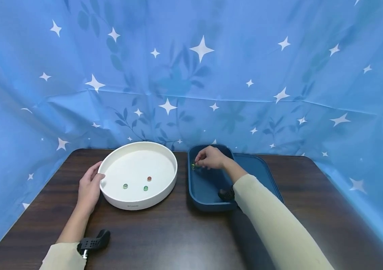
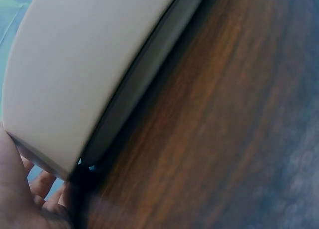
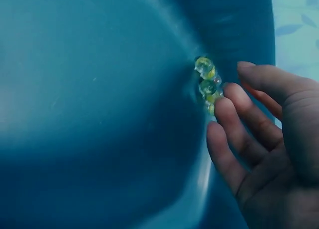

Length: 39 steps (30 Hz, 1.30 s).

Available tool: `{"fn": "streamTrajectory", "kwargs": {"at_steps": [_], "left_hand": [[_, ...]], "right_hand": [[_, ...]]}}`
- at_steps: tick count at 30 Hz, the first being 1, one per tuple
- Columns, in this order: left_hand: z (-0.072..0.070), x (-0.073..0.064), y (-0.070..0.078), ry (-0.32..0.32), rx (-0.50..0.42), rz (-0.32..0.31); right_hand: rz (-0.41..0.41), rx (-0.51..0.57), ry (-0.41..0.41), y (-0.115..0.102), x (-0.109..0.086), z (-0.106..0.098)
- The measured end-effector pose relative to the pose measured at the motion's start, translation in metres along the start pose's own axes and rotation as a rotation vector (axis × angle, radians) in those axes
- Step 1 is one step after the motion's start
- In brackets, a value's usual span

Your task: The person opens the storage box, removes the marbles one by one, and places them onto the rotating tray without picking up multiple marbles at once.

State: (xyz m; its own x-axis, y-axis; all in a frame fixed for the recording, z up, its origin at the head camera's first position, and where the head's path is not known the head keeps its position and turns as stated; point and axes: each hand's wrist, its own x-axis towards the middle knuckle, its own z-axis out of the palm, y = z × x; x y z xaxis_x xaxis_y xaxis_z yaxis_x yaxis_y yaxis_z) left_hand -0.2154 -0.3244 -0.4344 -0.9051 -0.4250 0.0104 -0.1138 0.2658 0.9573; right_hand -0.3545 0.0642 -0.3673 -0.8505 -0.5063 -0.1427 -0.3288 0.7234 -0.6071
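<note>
My left hand (image 1: 89, 187) holds the left side of a round white tray (image 1: 134, 204), thumb over the rim and the other fingers against the outside. In the left wrist view, part of that hand (image 2: 30, 194) shows at the tray's pale wall (image 2: 84, 64). On the tray floor lie two green glass marbles (image 1: 145, 188) and an orange-red one (image 1: 149, 179). My right hand (image 1: 211, 157) reaches into a blue bin (image 1: 208, 206). Its fingertips (image 3: 224, 109) are right at a small cluster of clear, yellow-green glass marbles (image 3: 208, 84) by the bin's wall; the thumb stands apart from them.
A blue lid or flat tray (image 1: 259, 168) lies to the right of the bin, partly behind the right forearm. All stands on a dark wooden table (image 1: 164, 240). A blue star-patterned curtain (image 1: 191, 75) hangs behind the table. Each wrist wears a black strap (image 1: 93, 242).
</note>
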Motion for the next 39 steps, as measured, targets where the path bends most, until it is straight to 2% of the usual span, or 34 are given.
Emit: {"fn": "streamTrajectory", "kwargs": {"at_steps": [9,17,23,32,39], "left_hand": [[0.002,0.001,0.003,-0.002,-0.007,-0.002],[-0.001,-0.002,0.001,-0.002,-0.014,-0.004],[0.0,0.001,0.002,-0.006,-0.013,0.007],[0.002,0.003,0.003,0.0,0.006,0.006],[0.002,0.003,0.004,-0.005,-0.006,0.006]], "right_hand": [[0.04,-0.006,-0.047,0.004,-0.001,0.0],[0.05,-0.007,-0.084,0.006,0.005,0.004],[0.038,-0.007,-0.09,0.006,0.01,0.004],[-0.016,-0.084,-0.091,0.008,0.021,0.009],[-0.004,-0.089,-0.09,0.008,0.025,0.01]]}}
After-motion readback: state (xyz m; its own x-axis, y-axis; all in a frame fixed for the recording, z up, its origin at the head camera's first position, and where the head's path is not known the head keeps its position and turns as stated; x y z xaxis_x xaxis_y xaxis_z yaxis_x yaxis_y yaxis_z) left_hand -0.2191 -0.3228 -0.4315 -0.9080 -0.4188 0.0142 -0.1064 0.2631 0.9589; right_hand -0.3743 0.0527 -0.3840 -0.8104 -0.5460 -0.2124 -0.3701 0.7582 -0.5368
